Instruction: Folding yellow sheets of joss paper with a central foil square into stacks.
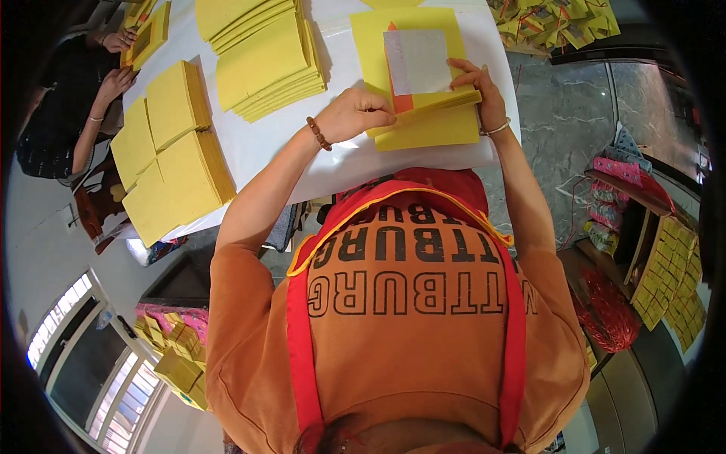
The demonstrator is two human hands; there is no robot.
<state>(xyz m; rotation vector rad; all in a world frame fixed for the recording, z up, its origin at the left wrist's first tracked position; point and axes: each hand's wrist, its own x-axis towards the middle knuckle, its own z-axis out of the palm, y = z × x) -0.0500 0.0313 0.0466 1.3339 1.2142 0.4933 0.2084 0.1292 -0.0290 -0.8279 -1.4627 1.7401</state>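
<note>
A yellow paper sheet [427, 135] lies at the near edge of the white table, with a folded, raised strip running across it. My left hand [354, 115] is closed in a pinch at the left end of that strip. At its right end, my right hand [484, 94] grips the strip, thumb side hidden, with some fingers reaching over the top. Just beyond the fold sits a pale silvery square [423, 62] on the yellow paper. Beside and partly under the square, an orange strip [401, 101] shows. How many layers are in the fold I cannot tell.
Stacks of yellow paper stand left of my hands: one near [178, 170], one farther [261, 68]. Another person's hands [117, 60] hold yellow paper at the far left. Folded yellow pieces [556, 21] are heaped at the far right. A red stringy bundle [609, 310] lies lower right.
</note>
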